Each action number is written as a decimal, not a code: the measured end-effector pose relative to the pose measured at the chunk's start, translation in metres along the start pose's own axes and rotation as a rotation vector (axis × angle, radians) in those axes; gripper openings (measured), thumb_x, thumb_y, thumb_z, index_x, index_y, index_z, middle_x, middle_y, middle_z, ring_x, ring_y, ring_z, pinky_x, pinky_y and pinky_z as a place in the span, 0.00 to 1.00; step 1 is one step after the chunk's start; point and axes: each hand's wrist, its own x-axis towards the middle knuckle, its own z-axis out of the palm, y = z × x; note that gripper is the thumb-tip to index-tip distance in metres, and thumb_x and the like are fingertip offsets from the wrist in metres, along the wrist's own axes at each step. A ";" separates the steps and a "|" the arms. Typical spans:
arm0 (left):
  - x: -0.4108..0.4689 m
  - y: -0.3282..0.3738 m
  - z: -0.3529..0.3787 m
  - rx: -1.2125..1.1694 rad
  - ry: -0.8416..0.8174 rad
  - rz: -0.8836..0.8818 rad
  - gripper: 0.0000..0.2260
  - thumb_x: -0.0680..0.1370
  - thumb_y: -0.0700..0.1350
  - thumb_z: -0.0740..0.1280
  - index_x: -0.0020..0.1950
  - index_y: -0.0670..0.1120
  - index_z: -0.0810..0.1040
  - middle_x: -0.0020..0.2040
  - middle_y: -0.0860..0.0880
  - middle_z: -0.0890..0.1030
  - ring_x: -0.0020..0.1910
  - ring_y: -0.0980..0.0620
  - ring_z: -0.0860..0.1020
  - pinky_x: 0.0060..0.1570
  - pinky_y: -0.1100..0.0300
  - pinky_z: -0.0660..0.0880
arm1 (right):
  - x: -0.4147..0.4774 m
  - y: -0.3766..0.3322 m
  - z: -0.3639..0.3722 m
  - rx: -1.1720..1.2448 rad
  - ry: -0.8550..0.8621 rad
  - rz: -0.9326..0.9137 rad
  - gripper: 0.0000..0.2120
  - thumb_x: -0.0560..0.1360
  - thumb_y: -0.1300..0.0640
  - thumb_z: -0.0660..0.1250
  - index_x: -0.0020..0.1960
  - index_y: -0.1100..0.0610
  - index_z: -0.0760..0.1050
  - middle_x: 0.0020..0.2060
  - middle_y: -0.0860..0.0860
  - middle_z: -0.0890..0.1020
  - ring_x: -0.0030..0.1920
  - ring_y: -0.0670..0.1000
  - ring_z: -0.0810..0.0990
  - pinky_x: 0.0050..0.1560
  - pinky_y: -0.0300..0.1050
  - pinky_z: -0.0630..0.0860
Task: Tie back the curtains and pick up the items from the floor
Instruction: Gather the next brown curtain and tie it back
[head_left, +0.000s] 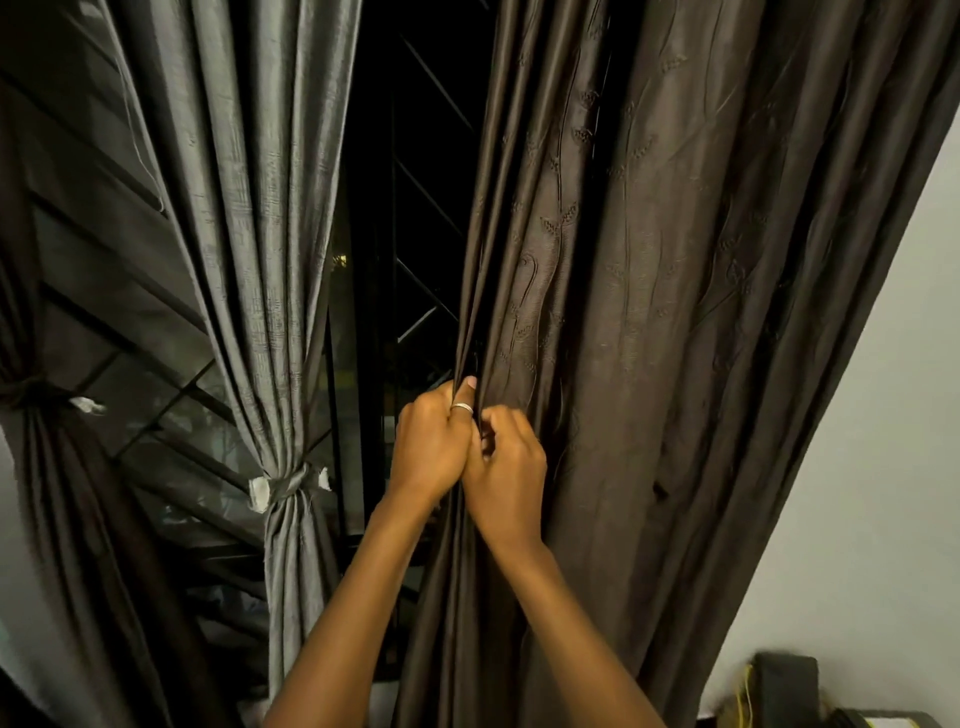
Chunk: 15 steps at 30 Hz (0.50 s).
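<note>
A dark brown patterned curtain (649, 312) hangs loose on the right of the window. My left hand (431, 447), with a ring on the thumb, and my right hand (506, 467) both grip its gathered left edge, side by side at mid height. A grey curtain (249, 234) in the middle is tied at its waist by a band (288, 488). A third, dark curtain (47, 467) at the far left is tied too. No floor or floor items are in view.
A dark window with a diagonal metal grille (415, 182) lies between the curtains. A white wall (857, 467) is on the right. A dark object with yellow cord (779, 686) sits at the bottom right corner.
</note>
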 end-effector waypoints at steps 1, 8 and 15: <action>0.000 0.000 -0.001 -0.028 -0.014 -0.008 0.19 0.85 0.50 0.59 0.34 0.48 0.73 0.28 0.51 0.76 0.26 0.60 0.74 0.28 0.65 0.71 | -0.001 0.001 0.001 -0.002 0.003 -0.003 0.04 0.81 0.59 0.67 0.46 0.55 0.75 0.40 0.46 0.75 0.36 0.40 0.72 0.36 0.30 0.69; -0.010 0.013 0.003 -0.062 -0.096 -0.118 0.25 0.82 0.65 0.55 0.32 0.50 0.71 0.26 0.54 0.74 0.26 0.61 0.74 0.33 0.63 0.70 | -0.004 0.006 -0.002 0.043 -0.029 -0.008 0.04 0.81 0.62 0.65 0.47 0.57 0.76 0.40 0.48 0.76 0.36 0.43 0.75 0.35 0.33 0.71; -0.006 0.023 0.017 0.233 0.085 -0.139 0.20 0.82 0.61 0.59 0.36 0.52 0.74 0.32 0.53 0.79 0.34 0.53 0.80 0.36 0.55 0.74 | -0.002 0.012 0.000 -0.035 -0.031 -0.053 0.05 0.78 0.63 0.70 0.54 0.60 0.79 0.42 0.49 0.79 0.37 0.42 0.76 0.35 0.30 0.73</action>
